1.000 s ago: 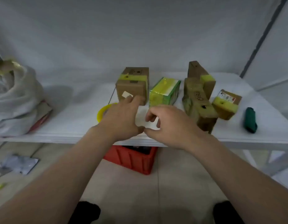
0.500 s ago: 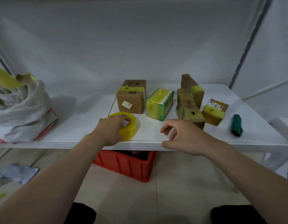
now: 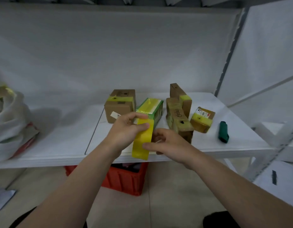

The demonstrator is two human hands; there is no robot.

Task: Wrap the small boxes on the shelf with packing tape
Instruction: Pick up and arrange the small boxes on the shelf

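At the near edge of the white shelf (image 3: pixel 63 145), I see my left hand (image 3: pixel 126 130) pinching the yellow packing-tape roll (image 3: pixel 142 142), held on edge. My right hand (image 3: pixel 168 143) touches its lower side, fingers loosely curled. Just beyond stand the taped cardboard boxes (image 3: pixel 120 106) and a green box (image 3: pixel 152 109).

boxes (image 3: pixel 120 106) on shelf (image 3: pixel 60 145), crate (image 3: pixel 126 178) beneath, bag (image 3: pixel 9 122) left

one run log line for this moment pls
left hand: holds yellow tape roll | right hand: at roll's edge | boxes: on white shelf
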